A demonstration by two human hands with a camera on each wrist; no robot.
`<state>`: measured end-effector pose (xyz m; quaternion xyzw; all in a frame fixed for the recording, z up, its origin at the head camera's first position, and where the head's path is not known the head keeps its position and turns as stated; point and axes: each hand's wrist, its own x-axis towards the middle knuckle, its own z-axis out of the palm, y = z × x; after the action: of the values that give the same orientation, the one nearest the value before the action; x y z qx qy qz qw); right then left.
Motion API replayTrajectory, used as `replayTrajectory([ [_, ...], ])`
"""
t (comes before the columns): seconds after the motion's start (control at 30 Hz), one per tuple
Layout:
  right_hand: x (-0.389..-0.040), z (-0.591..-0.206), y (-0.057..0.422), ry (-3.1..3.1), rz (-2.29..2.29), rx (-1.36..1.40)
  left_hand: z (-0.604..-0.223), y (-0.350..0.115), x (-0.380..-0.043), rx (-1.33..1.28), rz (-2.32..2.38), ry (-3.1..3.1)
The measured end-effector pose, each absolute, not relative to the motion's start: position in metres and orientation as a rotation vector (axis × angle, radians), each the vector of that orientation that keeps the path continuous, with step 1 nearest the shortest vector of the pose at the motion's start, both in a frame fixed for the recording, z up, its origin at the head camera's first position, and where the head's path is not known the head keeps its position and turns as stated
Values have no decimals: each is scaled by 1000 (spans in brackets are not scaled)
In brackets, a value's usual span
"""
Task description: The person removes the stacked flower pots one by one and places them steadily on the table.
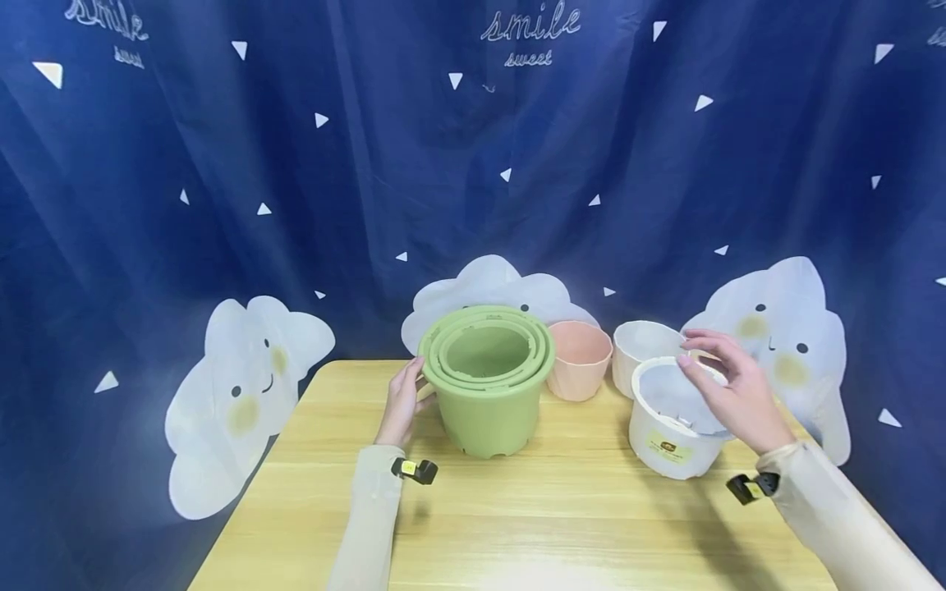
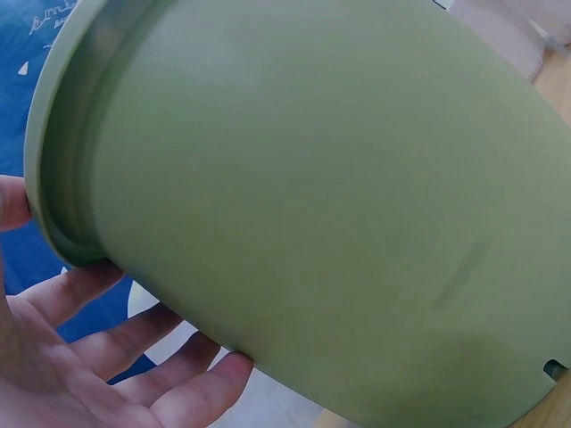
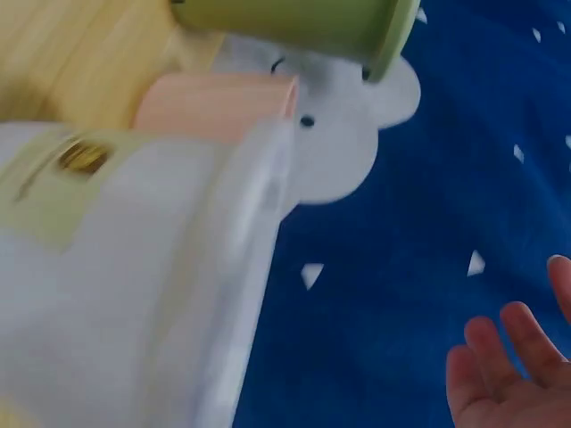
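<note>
A stack of nested green flowerpots (image 1: 488,419) stands upright on the table, one inside another. My left hand (image 1: 402,402) holds its left side at the rim. In the left wrist view the thumb lies at the rim's edge, and the fingers (image 2: 210,388) touch the wall below it. My right hand (image 1: 739,394) hovers over the rim of a white flowerpot (image 1: 676,447) with a yellow label. In the right wrist view the right hand's fingers (image 3: 486,343) are spread apart from the blurred white pot (image 3: 116,294). Part of another white piece shows inside that pot.
Behind, a pink pot (image 1: 580,369) stands right of the green stack. Another white pot (image 1: 628,353) stands behind the labelled one. The wooden table (image 1: 517,525) ends at a blue curtain (image 1: 369,164) with white clouds and triangles.
</note>
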<state>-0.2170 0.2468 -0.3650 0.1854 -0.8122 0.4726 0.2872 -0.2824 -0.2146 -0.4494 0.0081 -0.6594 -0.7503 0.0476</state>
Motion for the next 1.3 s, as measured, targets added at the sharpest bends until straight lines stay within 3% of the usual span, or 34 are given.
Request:
replayTrajectory([
  [0.73, -271, -361, 101, -2455, 931, 1053, -452, -218, -282, 28, -2289, -2009],
  [1.3, -274, -362, 67, -2849, 566, 1034, -450, -215, -283, 28, -2272, -2013],
])
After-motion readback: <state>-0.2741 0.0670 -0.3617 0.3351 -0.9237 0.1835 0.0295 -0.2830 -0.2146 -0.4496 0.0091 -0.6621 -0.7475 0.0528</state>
